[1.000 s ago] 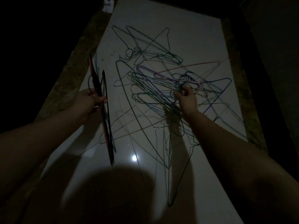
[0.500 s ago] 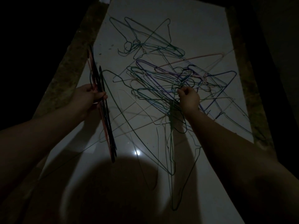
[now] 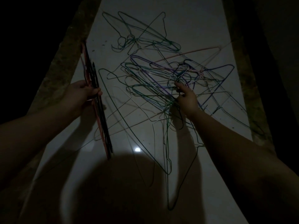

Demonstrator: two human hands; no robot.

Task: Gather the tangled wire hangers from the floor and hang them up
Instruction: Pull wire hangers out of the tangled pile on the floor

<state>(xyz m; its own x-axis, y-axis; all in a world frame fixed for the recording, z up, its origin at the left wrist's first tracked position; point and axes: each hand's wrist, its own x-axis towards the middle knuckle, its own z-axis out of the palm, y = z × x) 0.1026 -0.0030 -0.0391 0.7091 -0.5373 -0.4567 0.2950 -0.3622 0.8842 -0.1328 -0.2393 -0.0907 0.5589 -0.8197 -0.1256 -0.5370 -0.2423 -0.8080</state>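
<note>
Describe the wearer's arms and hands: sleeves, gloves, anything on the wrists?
Both bare. The left hand and right hand: no gloves, no rings visible. The left forearm and right forearm show no sleeve, watch or band up to the frame edge. Dim light could hide small details.

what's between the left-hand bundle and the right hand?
Between bundle and right hand, head view: a dark green hanger slants across the white floor, plus pale wires and the left edge of the tangle.

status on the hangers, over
Left hand grips bundle of hangers. Right hand pinches wire in floor tangle. Hangers interlocked; light dim.
</note>
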